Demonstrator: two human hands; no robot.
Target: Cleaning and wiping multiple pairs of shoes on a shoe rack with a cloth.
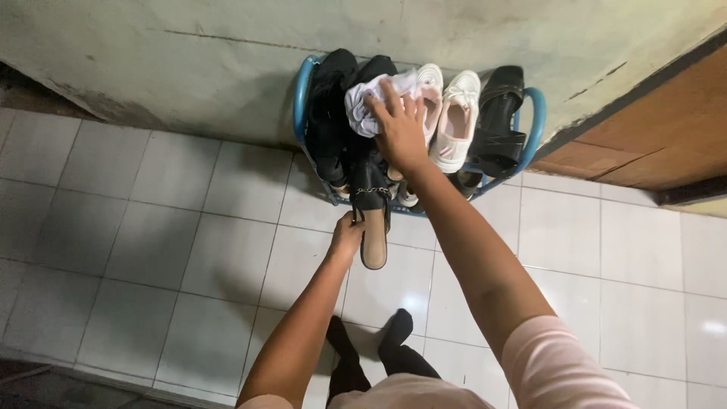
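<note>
Setting: floor of pale square tiles with dark grout lines, meeting a stained, cracked plaster wall — a brown wooden door panel at upper right. Dim, even light; faint glare on the right-hand tiles.

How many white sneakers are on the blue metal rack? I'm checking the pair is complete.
2. One white sneaker stands clear, right of the right hand; the other white sneaker is partly under that hand. More could be hidden on the blue metal rack.
</note>
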